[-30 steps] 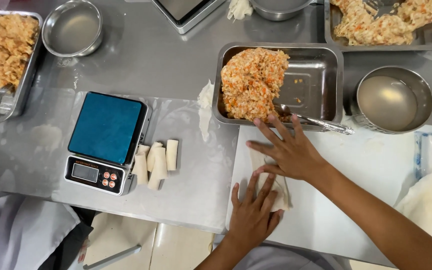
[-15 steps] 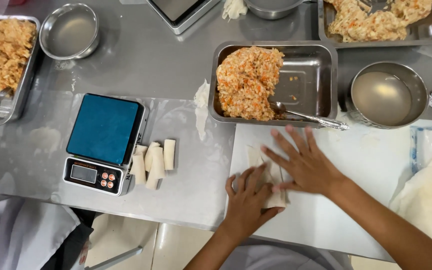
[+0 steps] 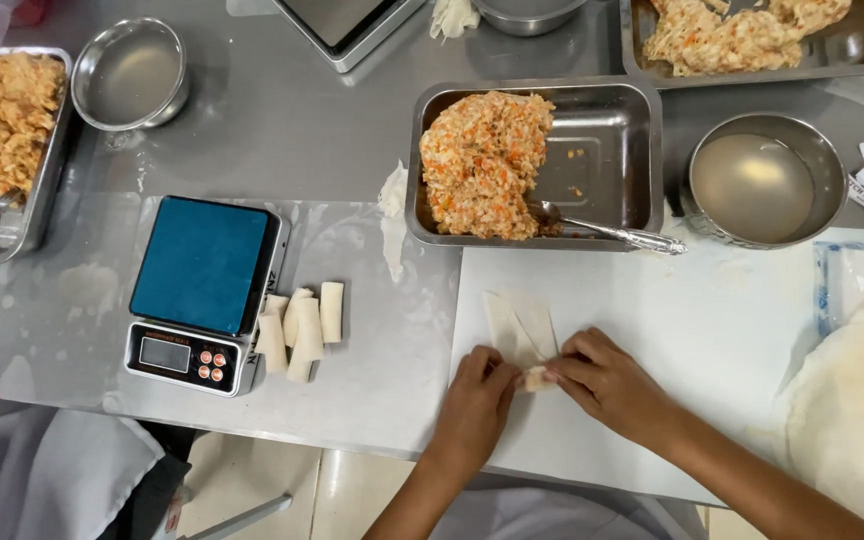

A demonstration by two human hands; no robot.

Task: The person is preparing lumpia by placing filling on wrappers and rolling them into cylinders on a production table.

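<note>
Our left hand (image 3: 477,395) and right hand (image 3: 607,380) pinch the thin, pale, half-rolled pastry wrapper (image 3: 524,340) between fingertips; it looks soft, tearable, best held at its filled end.

On the steel worktop (image 3: 282,130), finished pale rolls (image 3: 302,320) lie between the blue-topped digital scale (image 3: 202,290) and the white rectangular cutting board (image 3: 692,340), behind which sits the rectangular steel filling tray (image 3: 622,160).

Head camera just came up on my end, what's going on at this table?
A person is rolling a thin wrapper on a white board. The left hand and right hand pinch its near end together around a bit of filling. Behind the board, a steel tray holds a mound of orange-flecked filling and a spoon. Finished rolls lie beside a blue-topped scale.
</note>
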